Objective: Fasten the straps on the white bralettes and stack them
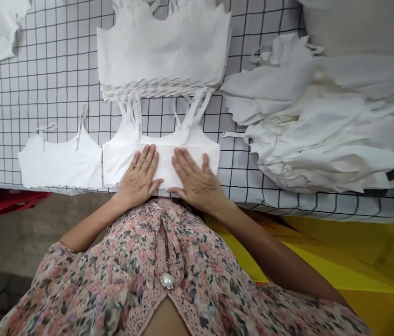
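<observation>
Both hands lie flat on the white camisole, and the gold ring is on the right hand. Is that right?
No: the gold ring is on the left hand, not the right hand, as the head view shows. Both hands do lie flat on the white camisole.

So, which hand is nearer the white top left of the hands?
Left hand: on the next top, beside the white top; the right hand is farther off.
</observation>
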Tool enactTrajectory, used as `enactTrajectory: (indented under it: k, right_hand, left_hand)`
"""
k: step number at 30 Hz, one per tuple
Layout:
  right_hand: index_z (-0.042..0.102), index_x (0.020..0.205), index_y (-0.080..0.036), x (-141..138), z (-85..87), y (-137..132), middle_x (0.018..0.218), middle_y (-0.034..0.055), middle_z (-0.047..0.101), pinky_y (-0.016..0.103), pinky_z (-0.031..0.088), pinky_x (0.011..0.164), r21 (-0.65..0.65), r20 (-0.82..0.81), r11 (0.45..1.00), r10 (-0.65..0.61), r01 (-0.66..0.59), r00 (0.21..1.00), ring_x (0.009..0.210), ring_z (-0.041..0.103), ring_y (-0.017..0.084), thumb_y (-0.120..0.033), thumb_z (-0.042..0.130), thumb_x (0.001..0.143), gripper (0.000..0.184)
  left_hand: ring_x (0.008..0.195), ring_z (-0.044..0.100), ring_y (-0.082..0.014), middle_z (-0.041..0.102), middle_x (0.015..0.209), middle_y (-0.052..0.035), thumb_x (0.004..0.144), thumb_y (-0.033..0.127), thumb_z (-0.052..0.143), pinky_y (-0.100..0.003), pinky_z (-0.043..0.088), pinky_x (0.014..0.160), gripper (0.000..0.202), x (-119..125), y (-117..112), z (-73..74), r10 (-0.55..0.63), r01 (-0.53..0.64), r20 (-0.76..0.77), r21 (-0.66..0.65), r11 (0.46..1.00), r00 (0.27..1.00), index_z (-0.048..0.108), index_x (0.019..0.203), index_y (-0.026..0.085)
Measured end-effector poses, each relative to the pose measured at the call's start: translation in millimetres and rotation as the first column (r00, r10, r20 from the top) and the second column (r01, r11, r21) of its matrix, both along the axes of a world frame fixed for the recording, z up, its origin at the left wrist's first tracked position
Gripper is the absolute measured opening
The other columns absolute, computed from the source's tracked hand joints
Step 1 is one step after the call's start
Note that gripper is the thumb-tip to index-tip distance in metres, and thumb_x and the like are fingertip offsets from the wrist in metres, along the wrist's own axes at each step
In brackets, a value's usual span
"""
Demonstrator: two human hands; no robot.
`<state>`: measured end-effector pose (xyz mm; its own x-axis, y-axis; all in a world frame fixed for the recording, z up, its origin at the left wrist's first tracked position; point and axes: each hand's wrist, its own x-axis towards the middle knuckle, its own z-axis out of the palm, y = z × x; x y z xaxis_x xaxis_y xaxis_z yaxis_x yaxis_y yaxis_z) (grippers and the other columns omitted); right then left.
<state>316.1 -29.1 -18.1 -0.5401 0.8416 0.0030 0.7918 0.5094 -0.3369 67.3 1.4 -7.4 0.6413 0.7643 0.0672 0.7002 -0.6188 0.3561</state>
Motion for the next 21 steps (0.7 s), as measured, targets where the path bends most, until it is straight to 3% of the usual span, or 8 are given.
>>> enactTrajectory:
  k: [4, 8, 11, 13, 17, 21]
  right_hand:
    - [-0.022, 0.175, -0.018, 39.2, -3.2, -5.6, 0.184, 0.0204, 0.006, 0.077, 0.019, 0.132, 0.024, 0.07, 0.992, -0.128, 0.126, 0.989, 0.172, 0.016, 0.04, -0.059, 0.029, 0.113, 0.091]
    - [-0.019, 0.176, -0.017, 56.7, -12.9, -17.0, 0.183, 0.0241, 0.009, 0.08, 0.025, 0.127, 0.074, 0.069, 0.984, -0.165, 0.16, 0.984, 0.172, 0.017, 0.043, -0.057, 0.028, 0.113, 0.088]
    - [-0.012, 0.177, -0.014, 62.7, -16.2, -20.5, 0.182, 0.0267, 0.01, 0.083, 0.026, 0.125, 0.068, 0.061, 0.982, -0.179, 0.175, 0.982, 0.171, 0.019, 0.045, -0.061, 0.03, 0.112, 0.091]
    - [-0.002, 0.179, -0.014, 60.4, -10.9, -17.8, 0.182, 0.0267, 0.014, 0.086, 0.022, 0.124, 0.05, 0.058, 0.98, -0.198, 0.195, 0.979, 0.171, 0.018, 0.045, -0.063, 0.029, 0.111, 0.089]
    - [0.013, 0.178, -0.016, 17.3, 7.0, 2.2, 0.184, 0.0221, 0.012, 0.086, 0.011, 0.129, 0.049, 0.014, 0.973, -0.226, 0.225, 0.974, 0.173, 0.014, 0.042, -0.067, 0.028, 0.11, 0.087]
    - [0.013, 0.178, -0.014, -49.6, 5.6, 24.6, 0.184, 0.019, 0.011, 0.078, 0.005, 0.135, 0.02, -0.085, 0.983, -0.181, 0.184, 0.98, 0.174, 0.013, 0.037, -0.067, 0.023, 0.11, 0.087]
  left_hand:
    - [0.175, -0.001, -0.0316, -0.007, 0.187, -0.0115, 0.111, 0.059, 0.047, -0.057, 0.011, 0.145, 0.099, -6.0, -10.2, -5.8, 0.126, -0.126, -0.005, 0.014, 0.992, 0.992, -0.019, 0.176, 0.023]
    - [0.174, -0.006, -0.0327, -0.018, 0.185, -0.0078, 0.109, 0.063, 0.048, -0.059, 0.01, 0.145, 0.102, -15.6, -22.2, -12.3, 0.233, -0.233, 0.004, 0.031, 0.972, 0.972, -0.021, 0.175, 0.027]
    - [0.174, -0.007, -0.0332, -0.017, 0.185, -0.0087, 0.109, 0.063, 0.048, -0.061, 0.01, 0.144, 0.099, -31.0, -27.0, -15.2, 0.312, -0.313, 0.031, 0.025, 0.95, 0.95, -0.015, 0.177, 0.029]
    - [0.175, -0.002, -0.0317, -0.005, 0.187, -0.0115, 0.112, 0.058, 0.042, -0.062, 0.01, 0.144, 0.086, -42.7, -25.3, -13.4, 0.352, -0.354, 0.061, 0.011, 0.935, 0.934, -0.003, 0.179, 0.027]
    - [0.175, 0.011, -0.0282, 0.026, 0.183, -0.0153, 0.116, 0.043, 0.03, -0.06, 0.006, 0.144, 0.062, -48.6, -5.6, -7.2, 0.373, -0.38, 0.122, 0.049, 0.924, 0.92, 0.03, 0.173, 0.018]
    - [0.176, 0.008, -0.0323, 0.02, 0.184, -0.0206, 0.112, 0.046, 0.038, -0.062, 0.003, 0.143, 0.07, -32.4, 19.1, -12.4, 0.404, -0.411, 0.123, 0.03, 0.911, 0.906, 0.032, 0.171, 0.009]
